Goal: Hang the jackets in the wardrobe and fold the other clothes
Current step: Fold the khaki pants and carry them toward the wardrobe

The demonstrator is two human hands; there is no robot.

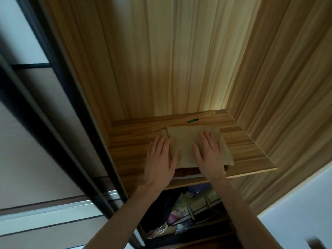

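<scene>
A thin wooden strip (181, 121) lies on the shelf just beyond the fingers, running along the back edge at a slight slant. A small green label (192, 120) sits on it, just past the right fingers. Left of the fingers, a dark sliding-door frame (59, 97) slants across the view, with pale panels (23, 141) beyond it. Below the shelf, nearer the viewer than the fingers, a heap of stuff fills the lower compartment: a striped bag (201, 207) with pale straps, something purple (199, 187), dark fabric (161, 211) and white cords (159, 230). To the right, a white wall (296, 203).
</scene>
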